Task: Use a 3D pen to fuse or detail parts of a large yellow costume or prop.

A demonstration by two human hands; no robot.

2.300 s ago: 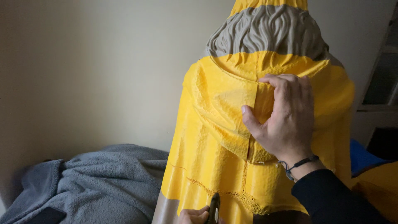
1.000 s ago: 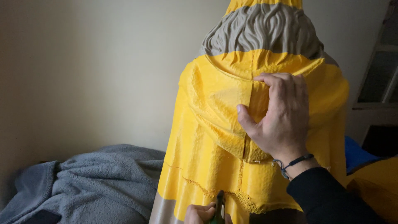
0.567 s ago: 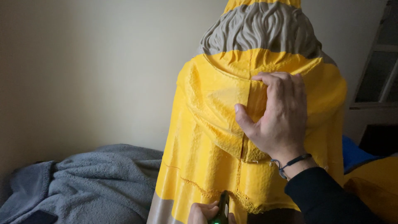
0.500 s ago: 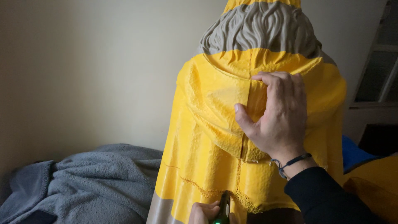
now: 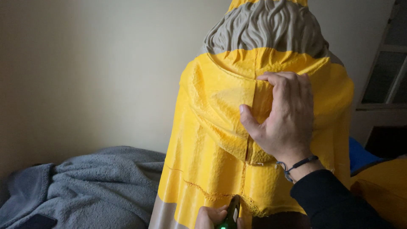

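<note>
1. Pressing your right hand [image 5: 285, 123] flat against the back of the tall yellow figure [image 5: 212, 169], you seem to be steadying it and keeping the cape-like upper layer down along its centre seam. The palm covers the seam, the thumb reaches out to the left across the yellow surface, and the fingers [image 5: 283, 80] lie close together, curled over the top fold just under the grey sculpted hair [image 5: 265, 27]. They grip nothing; they only bear on the surface.

2. Your left hand [image 5: 214, 217] sits at the bottom edge of the view, its fingers wrapped shut around a small dark tool [image 5: 232, 212] with a green light at its lower end. Only the knuckles show, so how firm the grip is I cannot say.

3. The tool's tip points up and meets the figure right at the ragged, frayed line along the hem of the yellow layer, directly below your right hand and on the same seam. It looks as though one hand braces while the other works that rough edge.

4. The figure stands upright in front of a plain wall [image 5: 85, 72], filling the middle of the view, with a grey band at its foot.

5. A rumpled grey blanket [image 5: 89, 186] lies low to the left, just beside the figure's base. More yellow material and something blue show behind your dark sleeve [image 5: 335, 203] on the right.
</note>
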